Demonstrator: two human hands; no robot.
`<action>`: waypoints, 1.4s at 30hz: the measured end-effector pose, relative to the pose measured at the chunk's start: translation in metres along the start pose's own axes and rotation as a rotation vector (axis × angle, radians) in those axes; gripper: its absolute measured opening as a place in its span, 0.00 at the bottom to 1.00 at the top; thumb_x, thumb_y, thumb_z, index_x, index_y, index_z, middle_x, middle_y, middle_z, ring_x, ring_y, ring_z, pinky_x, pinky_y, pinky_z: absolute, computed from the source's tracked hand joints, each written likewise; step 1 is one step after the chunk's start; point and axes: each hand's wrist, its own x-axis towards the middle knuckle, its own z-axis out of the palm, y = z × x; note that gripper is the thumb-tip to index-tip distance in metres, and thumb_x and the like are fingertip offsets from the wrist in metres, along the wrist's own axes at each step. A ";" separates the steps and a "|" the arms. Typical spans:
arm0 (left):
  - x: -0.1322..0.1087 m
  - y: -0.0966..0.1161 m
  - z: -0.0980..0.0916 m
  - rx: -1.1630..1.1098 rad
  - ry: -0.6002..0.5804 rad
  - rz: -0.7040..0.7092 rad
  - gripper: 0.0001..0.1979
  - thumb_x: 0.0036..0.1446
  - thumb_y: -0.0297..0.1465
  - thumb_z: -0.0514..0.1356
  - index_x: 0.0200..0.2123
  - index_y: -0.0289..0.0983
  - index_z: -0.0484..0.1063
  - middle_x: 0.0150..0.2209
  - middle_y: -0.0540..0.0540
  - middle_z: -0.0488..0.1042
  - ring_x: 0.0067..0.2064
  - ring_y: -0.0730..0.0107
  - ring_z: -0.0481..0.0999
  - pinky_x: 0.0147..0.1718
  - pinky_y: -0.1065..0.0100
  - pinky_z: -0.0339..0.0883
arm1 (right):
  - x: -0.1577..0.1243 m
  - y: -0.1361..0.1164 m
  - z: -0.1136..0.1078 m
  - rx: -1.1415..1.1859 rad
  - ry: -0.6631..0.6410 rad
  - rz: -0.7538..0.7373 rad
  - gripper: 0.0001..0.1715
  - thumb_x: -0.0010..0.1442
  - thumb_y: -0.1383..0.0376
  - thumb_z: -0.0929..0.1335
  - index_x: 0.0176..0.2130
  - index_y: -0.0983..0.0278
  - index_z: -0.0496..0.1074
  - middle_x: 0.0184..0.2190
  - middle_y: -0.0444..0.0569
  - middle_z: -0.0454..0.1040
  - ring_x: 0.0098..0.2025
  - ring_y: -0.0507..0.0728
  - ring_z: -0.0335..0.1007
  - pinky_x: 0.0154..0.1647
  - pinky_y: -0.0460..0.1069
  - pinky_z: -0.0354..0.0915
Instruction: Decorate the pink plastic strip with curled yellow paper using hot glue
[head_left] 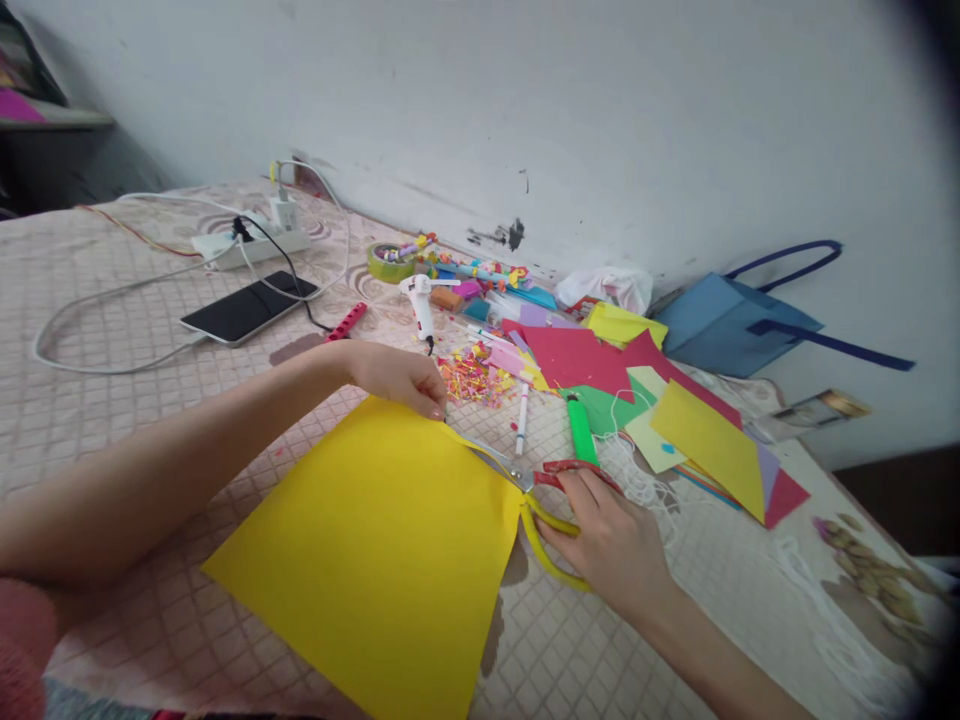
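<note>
With the left hand [409, 380] pinching the yellow paper [367, 545] and the right hand [619, 535] gripping red-and-yellow-handled scissors [519, 477], the cut could wander if the paper buckles

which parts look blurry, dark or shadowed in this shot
In the head view, the right corners fall dark; same view, the string at lower right looks soft, the scissors clearer; same view, a dim shadow lies beside the big yellow sheet.

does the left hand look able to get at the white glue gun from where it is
Probably yes: the left hand is close to the white glue gun, with nothing apparent between them, though it would likely have to let go of the yellow sheet first.
</note>
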 end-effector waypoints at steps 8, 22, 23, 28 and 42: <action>0.001 -0.002 -0.001 -0.019 -0.015 -0.017 0.10 0.54 0.33 0.57 0.30 0.33 0.74 0.25 0.49 0.74 0.28 0.73 0.70 0.27 0.77 0.60 | 0.001 0.001 -0.002 0.014 0.010 -0.008 0.19 0.61 0.55 0.59 0.38 0.67 0.69 0.31 0.50 0.71 0.32 0.55 0.69 0.29 0.47 0.61; 0.002 -0.005 0.000 -0.058 0.006 0.016 0.10 0.54 0.34 0.58 0.31 0.34 0.75 0.24 0.50 0.74 0.26 0.75 0.68 0.28 0.76 0.60 | -0.001 0.003 0.004 0.037 -0.029 0.019 0.16 0.60 0.57 0.60 0.40 0.66 0.68 0.33 0.51 0.71 0.33 0.55 0.68 0.28 0.47 0.62; 0.002 -0.005 0.000 -0.062 0.009 0.016 0.10 0.53 0.34 0.59 0.31 0.34 0.75 0.24 0.50 0.74 0.26 0.75 0.68 0.28 0.76 0.60 | -0.001 0.003 0.004 0.042 -0.048 0.031 0.16 0.58 0.57 0.62 0.40 0.66 0.68 0.34 0.51 0.71 0.34 0.56 0.68 0.29 0.47 0.62; 0.002 -0.007 0.000 -0.073 0.007 0.015 0.11 0.53 0.35 0.59 0.31 0.34 0.75 0.25 0.49 0.75 0.26 0.74 0.68 0.27 0.76 0.60 | 0.003 0.001 0.006 0.049 -0.056 0.066 0.18 0.52 0.57 0.66 0.40 0.65 0.67 0.34 0.50 0.71 0.36 0.58 0.68 0.31 0.49 0.63; -0.002 -0.006 0.002 -0.154 0.026 -0.050 0.12 0.52 0.38 0.60 0.29 0.34 0.75 0.25 0.50 0.74 0.26 0.75 0.68 0.28 0.76 0.61 | 0.016 -0.007 0.029 0.128 0.052 0.031 0.19 0.54 0.57 0.64 0.41 0.67 0.67 0.35 0.52 0.71 0.37 0.59 0.69 0.32 0.50 0.64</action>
